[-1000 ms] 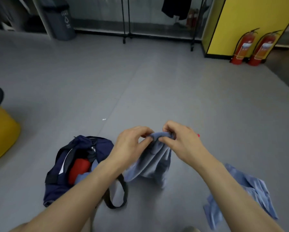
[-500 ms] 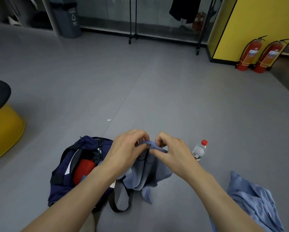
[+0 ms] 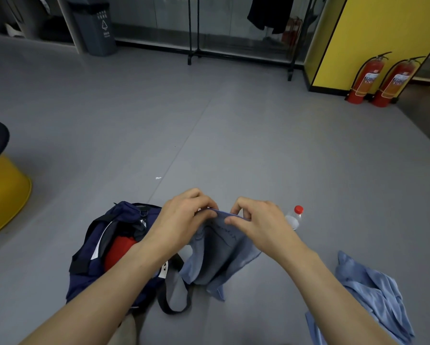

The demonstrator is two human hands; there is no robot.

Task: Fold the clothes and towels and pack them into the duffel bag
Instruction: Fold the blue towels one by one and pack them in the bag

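A small grey-blue towel [image 3: 221, 255] hangs in the air in front of me. My left hand [image 3: 184, 217] and my right hand [image 3: 258, 220] pinch its top edge close together. Below and to the left, a navy duffel bag [image 3: 89, 267] lies open on the floor, with a red item [image 3: 118, 250] inside; my left forearm crosses over it. A crumpled light-blue shirt [image 3: 373, 295] lies on the floor at the lower right.
A clear bottle with a red cap [image 3: 294, 217] lies just right of my right hand. A yellow stool with a black seat [image 3: 2, 195] stands at the left. Two fire extinguishers [image 3: 383, 80] and a clothes rack [image 3: 241, 33] are far back.
My hands have drawn slightly apart along the towel's top edge and the towel hangs wider. The view has tilted down, so the bottle and shirt show more.
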